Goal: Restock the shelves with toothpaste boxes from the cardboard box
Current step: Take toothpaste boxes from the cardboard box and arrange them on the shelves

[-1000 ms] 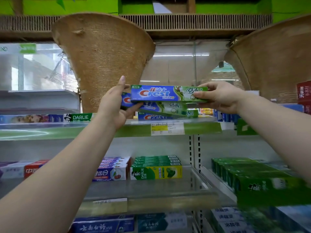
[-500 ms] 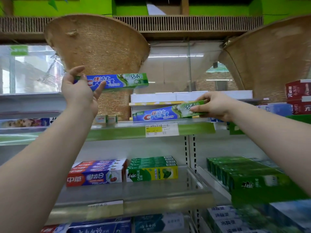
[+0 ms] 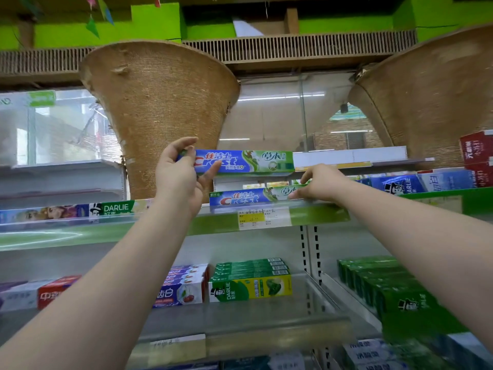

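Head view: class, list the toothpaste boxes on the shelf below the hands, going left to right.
Whitish box → red box → purple-and-white stack → green-and-yellow Darlie stack → dark green Darlie row.

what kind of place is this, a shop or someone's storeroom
Most likely a shop's toothpaste aisle: tiered shelves carry outward-facing toothpaste, such as a Crest box and Darlie boxes, and a price label is stuck to a shelf front.
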Tool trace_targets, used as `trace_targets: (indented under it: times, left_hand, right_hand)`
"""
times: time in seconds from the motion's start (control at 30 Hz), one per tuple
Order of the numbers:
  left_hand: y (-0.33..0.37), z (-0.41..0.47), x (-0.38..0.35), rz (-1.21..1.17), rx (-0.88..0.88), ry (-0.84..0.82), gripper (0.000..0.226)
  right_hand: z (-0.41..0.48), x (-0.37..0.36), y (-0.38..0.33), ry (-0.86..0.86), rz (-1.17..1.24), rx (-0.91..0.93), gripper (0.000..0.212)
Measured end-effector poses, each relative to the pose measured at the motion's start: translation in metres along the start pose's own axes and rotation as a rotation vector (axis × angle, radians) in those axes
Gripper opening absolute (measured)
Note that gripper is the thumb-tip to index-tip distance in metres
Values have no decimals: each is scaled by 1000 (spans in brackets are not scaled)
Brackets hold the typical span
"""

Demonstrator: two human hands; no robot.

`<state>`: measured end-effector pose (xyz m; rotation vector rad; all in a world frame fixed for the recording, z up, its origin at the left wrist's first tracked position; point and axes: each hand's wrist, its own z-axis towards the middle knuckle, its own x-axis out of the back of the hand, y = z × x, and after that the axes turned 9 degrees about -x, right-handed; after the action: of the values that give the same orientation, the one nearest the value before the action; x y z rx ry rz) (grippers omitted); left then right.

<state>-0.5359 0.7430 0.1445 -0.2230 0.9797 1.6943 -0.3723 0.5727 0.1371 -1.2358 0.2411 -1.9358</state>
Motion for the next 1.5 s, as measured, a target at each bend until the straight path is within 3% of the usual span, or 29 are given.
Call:
trace_targets:
  times: [0.1, 0.17, 0.27, 0.37, 0.57, 0.67, 0.83, 0.93, 1.0, 1.1, 1.23, 1.33, 1.4, 1.5]
  left_hand:
    - [-9, -7, -2, -9, 51, -6, 25]
    - [-15, -10, -3, -9, 72, 7, 25]
    - [-21, -11, -7, -12, 96, 30, 22]
    - [-26, -10, -7, -19, 127, 40, 23]
    - [-29, -12, 0, 62, 170, -9, 26]
    - [-28, -12, 1, 267, 164, -131, 33]
    - [-20, -9, 0, 718, 94, -294, 56]
    - [-16, 3, 8, 1302, -155, -420, 67]
    - [-15, 8, 12, 1636, -317, -480, 59]
    - [-17, 10, 14, 1799, -354, -557, 39]
    - [-18, 9, 14, 1793, -319, -618, 27]
    - [-12, 9, 11, 1416, -150, -549, 36]
    - [-7, 9, 5, 1117, -54, -453, 39]
    - [-7, 11, -6, 958, 77, -388, 51]
  right_hand:
    - [4, 0, 2, 25, -46, 12, 48]
    - [10, 6, 4, 133, 206, -29, 28]
    - [7, 22, -1, 50, 709, -65, 36]
    - [-7, 25, -2, -138, 529, 80, 42]
    - [-6, 16, 12, -193, 326, 97, 53]
    - [-4, 14, 16, -178, 354, 78, 64]
    - [-1, 14, 19, -227, 444, 42, 44]
    - [-3, 12, 17, -187, 375, 42, 49]
    - [-5, 12, 15, -161, 309, 50, 47]
    - [-7, 12, 15, -163, 282, 52, 41]
    - [-5, 13, 13, -174, 270, 27, 51]
    - [-1, 22, 10, -266, 242, -30, 49]
    - [0, 30, 5, -269, 176, -78, 64]
    - [3, 31, -3, -187, 97, -132, 77]
